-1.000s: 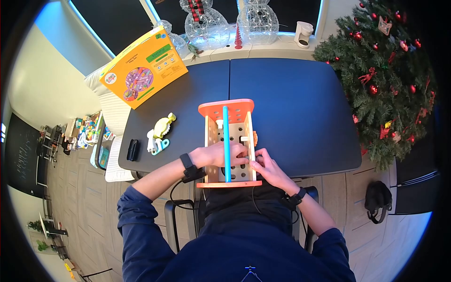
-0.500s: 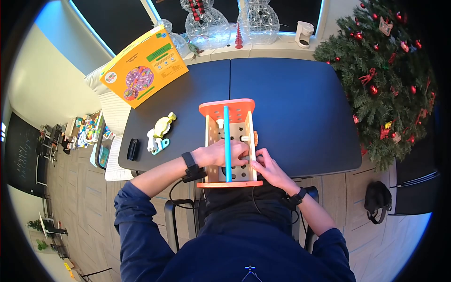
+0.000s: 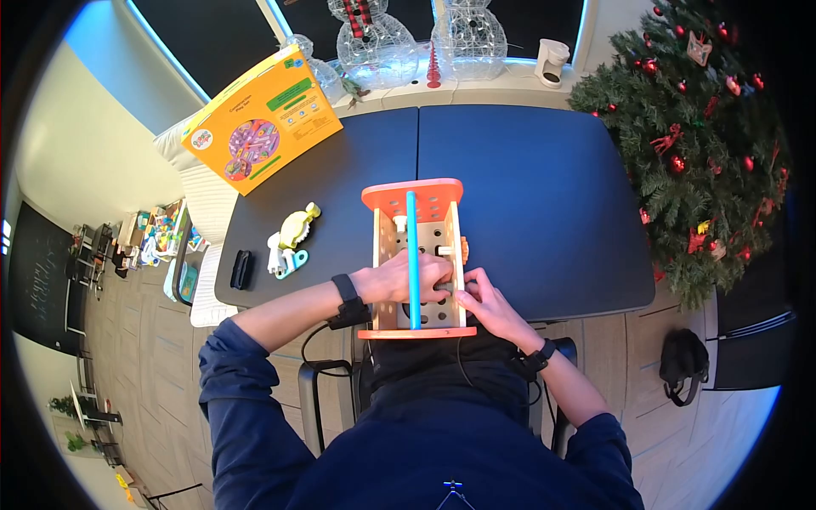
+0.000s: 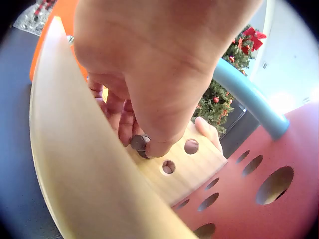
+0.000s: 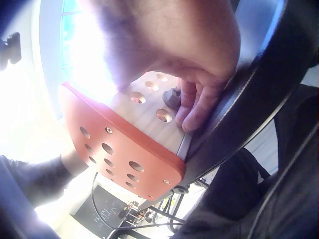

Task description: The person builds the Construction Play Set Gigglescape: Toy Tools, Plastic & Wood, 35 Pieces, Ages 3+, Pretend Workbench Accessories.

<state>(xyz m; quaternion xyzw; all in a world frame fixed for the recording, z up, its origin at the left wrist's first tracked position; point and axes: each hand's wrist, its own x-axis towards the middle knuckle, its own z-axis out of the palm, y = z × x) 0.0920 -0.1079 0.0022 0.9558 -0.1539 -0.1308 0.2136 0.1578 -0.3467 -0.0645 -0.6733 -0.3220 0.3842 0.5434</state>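
Observation:
A wooden toy toolbox [image 3: 408, 334] with orange ends, pale side panels full of holes and a blue handle bar [image 3: 413, 255] stands at the table's near edge. My left hand [image 3: 408, 276] reaches in under the bar. Its thumb and fingers pinch a dark grey round piece [image 4: 140, 143] on the inner face of the right panel [image 4: 187, 172]. Outside that panel is my right hand [image 3: 493, 308], its curled fingers [image 5: 199, 107] at a grey hexagonal bolt head [image 5: 172, 98]. A pale peg [image 3: 444, 251] sticks through the panel farther along.
Left on the dark table [image 3: 527, 187] lie a yellow-green toy saw [image 3: 296, 229], a light blue toy wrench [image 3: 292, 263] and a black case [image 3: 241, 269]. A yellow box [image 3: 263, 123] stands behind them. A decorated tree [image 3: 680, 153] rises at the right.
The left elbow and sleeve have swung outward to the left. Both hands keep their places at the toolbox's right panel.

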